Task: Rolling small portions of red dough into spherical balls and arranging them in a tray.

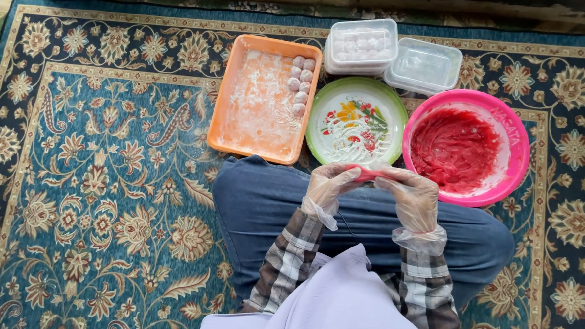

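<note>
Seen from above, a person sits cross-legged on a patterned blue carpet (95, 175). Both gloved hands, the left hand (330, 184) and the right hand (411, 195), pinch a flat piece of red dough (370, 174) between them over the lap. Just ahead lies a green-rimmed plate (357, 121), beside a pink bowl (465, 147) of red dough, an orange tray (264, 97) holding floured balls (300, 84), and two clear plastic containers (392, 56).

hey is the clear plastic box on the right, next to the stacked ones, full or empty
Empty. The clear rectangular plastic box shows only its bare see-through bottom, with no pieces inside.
</note>
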